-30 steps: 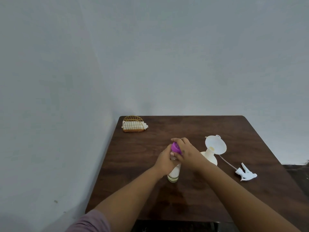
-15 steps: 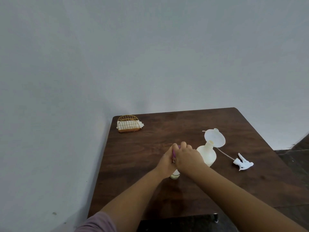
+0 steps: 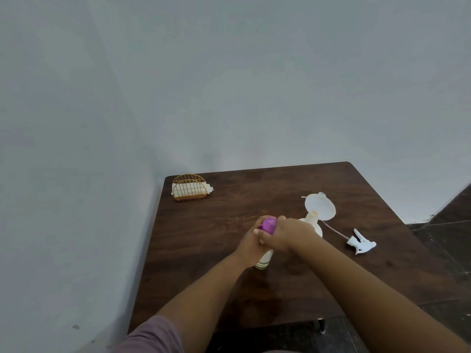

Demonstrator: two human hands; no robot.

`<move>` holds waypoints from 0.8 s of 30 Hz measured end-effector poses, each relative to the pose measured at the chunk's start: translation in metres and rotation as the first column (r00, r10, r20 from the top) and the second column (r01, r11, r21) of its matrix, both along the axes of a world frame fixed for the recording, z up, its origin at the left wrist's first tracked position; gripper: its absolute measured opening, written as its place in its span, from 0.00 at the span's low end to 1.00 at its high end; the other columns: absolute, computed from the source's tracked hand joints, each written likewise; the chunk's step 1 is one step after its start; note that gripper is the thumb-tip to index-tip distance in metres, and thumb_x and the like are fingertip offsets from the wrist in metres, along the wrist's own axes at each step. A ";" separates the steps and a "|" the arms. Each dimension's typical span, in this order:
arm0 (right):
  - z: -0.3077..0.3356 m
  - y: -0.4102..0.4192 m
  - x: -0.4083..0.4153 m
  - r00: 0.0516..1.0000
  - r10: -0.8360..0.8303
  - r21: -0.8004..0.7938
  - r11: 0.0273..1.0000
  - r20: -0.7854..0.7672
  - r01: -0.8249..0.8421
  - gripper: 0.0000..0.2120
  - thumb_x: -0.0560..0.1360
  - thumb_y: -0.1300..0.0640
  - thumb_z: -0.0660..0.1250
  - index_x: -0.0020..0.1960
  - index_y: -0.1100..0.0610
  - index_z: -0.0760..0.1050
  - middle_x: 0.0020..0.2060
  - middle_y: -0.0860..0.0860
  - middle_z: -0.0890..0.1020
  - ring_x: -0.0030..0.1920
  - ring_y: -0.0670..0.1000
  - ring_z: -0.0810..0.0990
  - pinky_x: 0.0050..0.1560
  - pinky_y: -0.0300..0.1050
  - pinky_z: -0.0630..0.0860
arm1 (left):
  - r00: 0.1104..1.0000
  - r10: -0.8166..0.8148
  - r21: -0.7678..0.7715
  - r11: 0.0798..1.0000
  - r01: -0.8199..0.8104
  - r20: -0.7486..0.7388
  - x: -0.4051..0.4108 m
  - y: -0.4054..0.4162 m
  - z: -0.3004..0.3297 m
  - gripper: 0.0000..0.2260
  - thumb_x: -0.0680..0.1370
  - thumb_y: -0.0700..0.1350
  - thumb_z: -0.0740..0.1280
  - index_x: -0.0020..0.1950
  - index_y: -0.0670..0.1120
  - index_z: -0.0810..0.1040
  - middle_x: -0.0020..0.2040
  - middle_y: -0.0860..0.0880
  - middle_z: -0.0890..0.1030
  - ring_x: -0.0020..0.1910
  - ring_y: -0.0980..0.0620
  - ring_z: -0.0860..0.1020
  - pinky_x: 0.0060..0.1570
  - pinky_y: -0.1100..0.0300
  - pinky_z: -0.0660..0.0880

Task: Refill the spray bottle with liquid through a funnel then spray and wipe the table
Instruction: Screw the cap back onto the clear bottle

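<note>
A small refill bottle (image 3: 263, 261) with pale liquid stands on the dark wooden table (image 3: 229, 225). My left hand (image 3: 248, 244) grips its body. My right hand (image 3: 288, 235) grips its purple cap (image 3: 345, 224) at the top. Just behind my right hand stands the cream spray bottle (image 3: 314, 224) with a white funnel (image 3: 319, 206) in its neck. The white trigger head (image 3: 362, 243) with its thin tube lies on the table to the right.
A gold wire holder with white napkins (image 3: 190, 188) stands at the table's far left corner. A grey wall runs along the left and back edges. Dark floor shows to the right of the table.
The purple cap, mostly covered by my right hand half a second ago, shows again between my hands. The view has shifted slightly; both hands stay on the small bottle.
</note>
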State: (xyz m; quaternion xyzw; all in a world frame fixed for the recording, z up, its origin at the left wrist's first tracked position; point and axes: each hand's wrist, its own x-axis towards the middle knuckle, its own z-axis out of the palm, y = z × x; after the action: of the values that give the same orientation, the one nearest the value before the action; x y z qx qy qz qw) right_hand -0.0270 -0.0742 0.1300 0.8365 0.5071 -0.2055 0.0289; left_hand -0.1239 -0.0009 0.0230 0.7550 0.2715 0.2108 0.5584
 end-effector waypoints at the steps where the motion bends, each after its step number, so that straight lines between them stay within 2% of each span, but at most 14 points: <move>1: 0.003 -0.002 0.003 0.999 0.015 -0.061 0.998 -0.030 -0.017 0.33 0.72 0.27 0.52 0.46 0.57 0.73 0.39 0.51 0.79 0.40 0.50 0.78 0.45 0.43 0.73 | 0.999 0.032 0.028 0.999 -0.033 0.015 0.000 0.000 0.000 0.21 0.75 0.29 0.67 0.65 0.45 0.68 0.57 0.46 0.76 0.56 0.51 0.77 0.54 0.63 0.77; 3: 0.007 -0.007 0.007 0.998 0.056 -0.072 0.996 -0.025 -0.057 0.33 0.72 0.27 0.53 0.41 0.57 0.74 0.35 0.51 0.79 0.37 0.49 0.79 0.43 0.42 0.73 | 0.994 0.104 0.122 0.987 -0.105 0.013 0.000 -0.002 0.006 0.13 0.79 0.29 0.60 0.59 0.43 0.71 0.51 0.44 0.75 0.47 0.55 0.77 0.46 0.67 0.77; 5: 0.006 -0.007 0.009 0.993 0.096 0.125 0.987 0.072 -0.104 0.24 0.74 0.35 0.63 0.55 0.55 0.72 0.48 0.52 0.78 0.48 0.52 0.78 0.47 0.43 0.73 | 0.992 0.108 0.143 0.985 -0.098 -0.060 -0.003 -0.004 0.011 0.11 0.80 0.31 0.58 0.59 0.43 0.71 0.49 0.46 0.74 0.42 0.57 0.75 0.43 0.69 0.76; 6: 0.004 -0.005 0.009 0.988 0.130 0.208 0.967 0.082 -0.145 0.23 0.74 0.42 0.66 0.63 0.54 0.68 0.55 0.52 0.75 0.55 0.54 0.76 0.51 0.45 0.74 | 0.990 0.096 0.158 0.984 -0.079 -0.104 -0.003 -0.003 0.009 0.13 0.80 0.33 0.62 0.63 0.43 0.71 0.51 0.48 0.75 0.45 0.59 0.75 0.46 0.71 0.75; 7: 0.002 -0.002 0.007 0.978 0.196 0.239 0.949 0.065 -0.206 0.24 0.75 0.48 0.67 0.68 0.52 0.64 0.60 0.52 0.72 0.59 0.55 0.74 0.55 0.47 0.74 | 0.991 0.077 0.087 0.994 -0.068 -0.105 -0.003 -0.003 0.008 0.17 0.79 0.34 0.65 0.67 0.45 0.69 0.54 0.51 0.76 0.49 0.60 0.75 0.48 0.72 0.74; 9: -0.002 0.003 -0.001 0.954 0.295 0.211 0.930 0.062 -0.301 0.25 0.76 0.55 0.67 0.70 0.50 0.62 0.61 0.52 0.71 0.57 0.55 0.75 0.55 0.46 0.75 | 0.993 0.071 0.044 0.997 -0.067 -0.092 -0.006 -0.004 0.010 0.22 0.77 0.36 0.69 0.67 0.50 0.67 0.57 0.52 0.77 0.53 0.61 0.76 0.51 0.70 0.74; 12: -0.009 0.002 -0.006 0.975 0.179 0.300 0.930 0.134 -0.212 0.19 0.76 0.44 0.64 0.61 0.54 0.69 0.52 0.52 0.77 0.48 0.52 0.79 0.45 0.41 0.74 | 0.995 0.060 0.043 0.997 -0.057 -0.080 -0.007 -0.005 0.009 0.21 0.76 0.33 0.68 0.64 0.48 0.66 0.55 0.49 0.77 0.53 0.56 0.78 0.51 0.65 0.77; 15: -0.011 -0.003 -0.007 0.967 0.104 0.236 0.959 0.232 -0.160 0.29 0.73 0.31 0.59 0.50 0.58 0.74 0.42 0.52 0.81 0.42 0.50 0.81 0.41 0.42 0.75 | 0.994 0.108 0.070 0.992 -0.105 -0.035 -0.009 -0.008 0.010 0.14 0.79 0.32 0.63 0.62 0.42 0.68 0.51 0.47 0.75 0.49 0.56 0.77 0.46 0.66 0.77; 16: -0.009 -0.005 -0.006 0.962 0.116 0.206 0.964 0.245 -0.169 0.31 0.72 0.29 0.56 0.46 0.58 0.76 0.39 0.52 0.81 0.40 0.50 0.80 0.41 0.42 0.76 | 0.993 0.107 0.080 0.991 -0.104 -0.042 -0.010 -0.009 0.012 0.15 0.78 0.31 0.64 0.63 0.40 0.68 0.52 0.46 0.75 0.49 0.56 0.77 0.46 0.67 0.77; 18: 0.000 -0.010 -0.003 0.967 0.120 0.213 0.962 0.225 -0.169 0.30 0.73 0.30 0.54 0.41 0.56 0.76 0.36 0.51 0.79 0.38 0.48 0.78 0.37 0.39 0.73 | 0.997 0.072 -0.015 0.997 -0.073 -0.036 -0.009 -0.009 0.011 0.19 0.77 0.30 0.66 0.66 0.39 0.67 0.52 0.49 0.76 0.49 0.60 0.79 0.46 0.69 0.77; 20: 0.006 -0.010 0.001 0.972 0.162 0.356 0.910 0.168 -0.213 0.21 0.76 0.36 0.59 0.47 0.54 0.73 0.43 0.49 0.76 0.44 0.48 0.76 0.38 0.39 0.69 | 0.996 0.076 -0.077 0.994 -0.079 -0.045 -0.010 -0.009 0.013 0.20 0.76 0.32 0.68 0.66 0.41 0.68 0.54 0.52 0.76 0.50 0.66 0.78 0.49 0.67 0.76; 21: 0.006 -0.008 0.004 0.957 0.244 0.386 0.877 0.155 -0.286 0.17 0.76 0.41 0.63 0.54 0.54 0.71 0.49 0.49 0.74 0.51 0.50 0.75 0.44 0.40 0.71 | 0.994 0.088 -0.092 0.991 -0.094 -0.066 -0.008 -0.009 0.012 0.21 0.76 0.34 0.69 0.67 0.43 0.68 0.55 0.52 0.76 0.52 0.65 0.78 0.53 0.65 0.76; 23: -0.002 -0.002 0.002 0.902 0.395 0.310 0.848 0.173 -0.431 0.22 0.75 0.52 0.67 0.67 0.53 0.66 0.61 0.51 0.68 0.60 0.53 0.70 0.57 0.45 0.73 | 0.986 0.126 -0.077 0.988 -0.134 -0.106 -0.007 -0.010 0.014 0.25 0.76 0.38 0.71 0.70 0.46 0.66 0.59 0.50 0.77 0.57 0.58 0.77 0.58 0.60 0.76; 24: -0.009 -0.002 -0.003 0.897 0.402 0.264 0.858 0.185 -0.440 0.23 0.76 0.55 0.66 0.69 0.53 0.64 0.63 0.52 0.67 0.59 0.54 0.70 0.58 0.46 0.74 | 0.982 0.138 -0.084 0.985 -0.150 -0.127 -0.007 -0.010 0.014 0.26 0.76 0.38 0.70 0.71 0.47 0.65 0.61 0.49 0.77 0.58 0.56 0.77 0.58 0.61 0.75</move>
State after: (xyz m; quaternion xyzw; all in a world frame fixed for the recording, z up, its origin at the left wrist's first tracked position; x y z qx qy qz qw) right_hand -0.0304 -0.0759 0.1210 0.7109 0.7002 -0.0628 -0.0226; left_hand -0.1309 -0.0111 0.0371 0.7180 0.3681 0.1918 0.5588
